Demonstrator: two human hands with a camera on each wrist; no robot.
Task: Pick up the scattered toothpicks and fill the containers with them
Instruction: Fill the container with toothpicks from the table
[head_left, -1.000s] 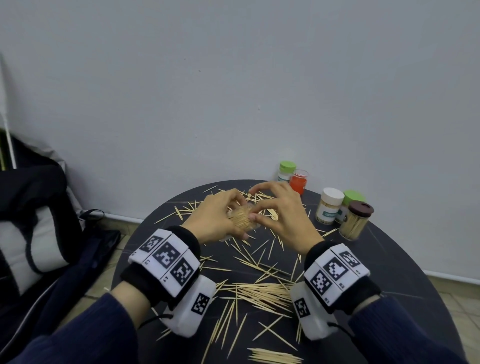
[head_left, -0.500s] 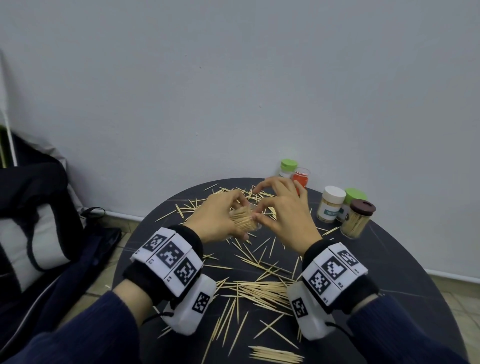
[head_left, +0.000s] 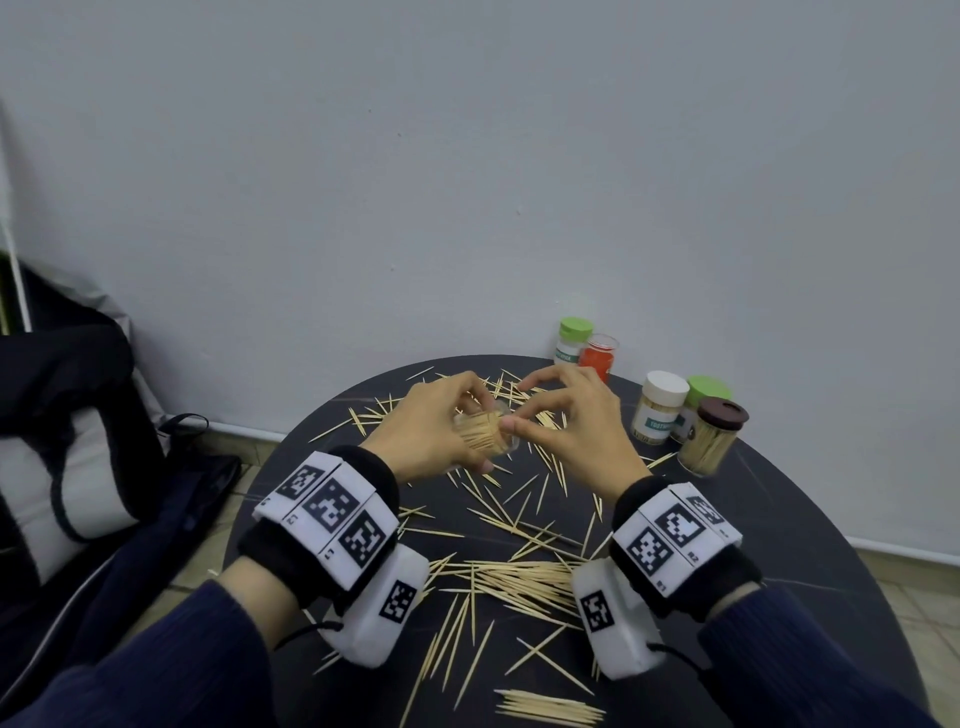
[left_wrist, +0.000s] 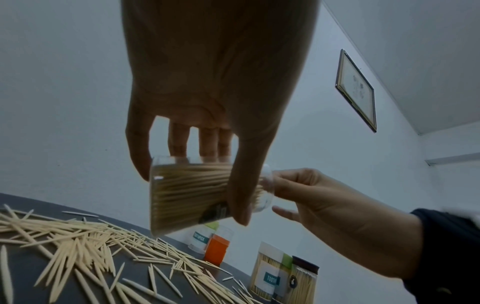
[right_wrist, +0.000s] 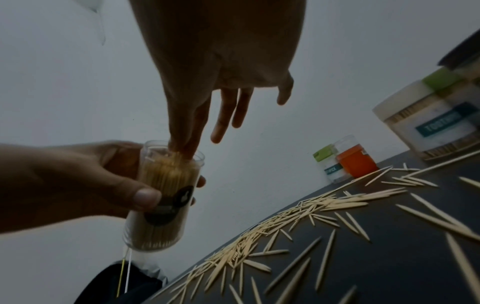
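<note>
Head view, left to right: a dark bag (head_left: 67, 441) lies on the floor beside the round dark bench (head_left: 779, 519). The left hand (head_left: 431, 436) grips a clear container (head_left: 480, 434) above the bench, thumb and fingers curled round its wall; the container is tilted on its side, mouth toward the right, and packed with toothpicks. The right hand (head_left: 576, 431) meets that mouth. In the right wrist view, its thumb and index fingertips (right_wrist: 185, 148) are pinched together inside the rim, touching the toothpick ends; the other fingers are extended. Whether a toothpick sits in the pinch cannot be determined. Scattered toothpicks (head_left: 519, 577) cover the bench below and in front of both hands. At the far right edge stand a green-lidded container (head_left: 571, 343), an orange container (head_left: 597, 358), a white-lidded container (head_left: 657, 408), a second green-lidded one (head_left: 706, 389) and a brown-lidded container (head_left: 714, 436).
</note>
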